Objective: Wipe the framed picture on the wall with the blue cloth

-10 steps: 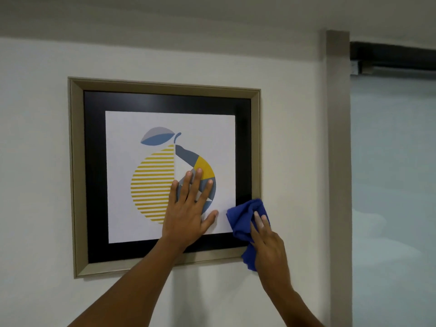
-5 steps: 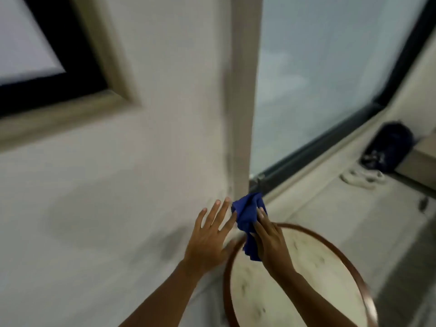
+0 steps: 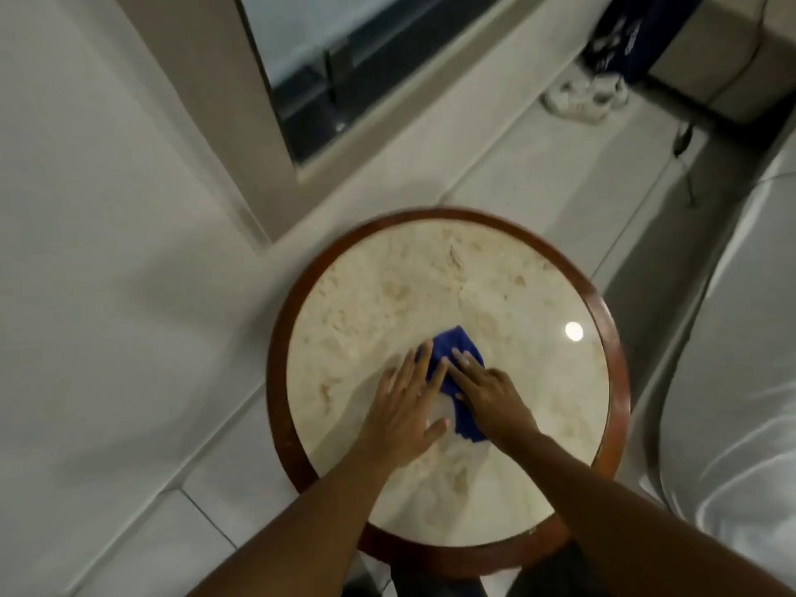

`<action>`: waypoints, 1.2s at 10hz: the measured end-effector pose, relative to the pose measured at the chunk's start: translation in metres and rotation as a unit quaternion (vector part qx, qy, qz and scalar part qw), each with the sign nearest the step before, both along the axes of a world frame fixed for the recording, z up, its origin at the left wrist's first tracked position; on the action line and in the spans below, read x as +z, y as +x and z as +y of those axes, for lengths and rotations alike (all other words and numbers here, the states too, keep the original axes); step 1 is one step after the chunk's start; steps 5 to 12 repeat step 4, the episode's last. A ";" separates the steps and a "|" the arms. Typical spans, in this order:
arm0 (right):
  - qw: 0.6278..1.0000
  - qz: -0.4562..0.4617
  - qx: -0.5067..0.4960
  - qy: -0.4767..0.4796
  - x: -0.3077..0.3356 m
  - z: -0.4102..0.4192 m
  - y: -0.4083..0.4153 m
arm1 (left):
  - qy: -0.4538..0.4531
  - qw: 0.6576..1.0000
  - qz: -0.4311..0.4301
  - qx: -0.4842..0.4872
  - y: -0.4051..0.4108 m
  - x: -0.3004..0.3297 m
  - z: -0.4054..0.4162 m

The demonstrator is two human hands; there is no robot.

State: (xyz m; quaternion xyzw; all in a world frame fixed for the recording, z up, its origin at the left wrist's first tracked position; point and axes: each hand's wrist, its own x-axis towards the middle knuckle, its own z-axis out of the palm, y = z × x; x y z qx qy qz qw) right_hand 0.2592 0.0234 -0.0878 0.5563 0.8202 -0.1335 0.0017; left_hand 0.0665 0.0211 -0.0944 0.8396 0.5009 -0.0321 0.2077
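Observation:
The blue cloth (image 3: 453,343) lies crumpled on the middle of a round marble-topped table with a brown wooden rim (image 3: 276,364). My right hand (image 3: 493,396) rests on top of the cloth and presses it down, hiding most of it. My left hand (image 3: 402,409) lies flat beside it with fingers spread, its fingertips touching the cloth's left edge. The framed picture is out of view.
A white wall (image 3: 86,252) fills the left side, with a beige pillar and a dark-framed glass pane (image 3: 327,58) behind the table. White shoes (image 3: 581,96) and a dark bag (image 3: 633,32) sit on the tiled floor. White bedding (image 3: 732,381) lies at the right.
My view swung from the picture down to the table. Both hands left the picture and came down, and the blue cloth now lies on the tabletop under my right hand.

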 end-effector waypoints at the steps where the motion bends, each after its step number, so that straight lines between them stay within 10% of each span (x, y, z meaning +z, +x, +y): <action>1: 0.999 -0.033 -0.016 0.022 -0.029 -0.007 -0.001 | 0.027 0.999 0.040 -0.014 0.006 -0.033 0.004; 4: 0.960 -0.104 0.018 -0.258 0.098 0.069 -0.014 | -0.126 0.983 0.121 -0.051 0.004 0.092 0.055; 12: 0.960 -0.104 0.018 -0.258 0.098 0.069 -0.014 | -0.126 0.983 0.121 -0.051 0.004 0.092 0.055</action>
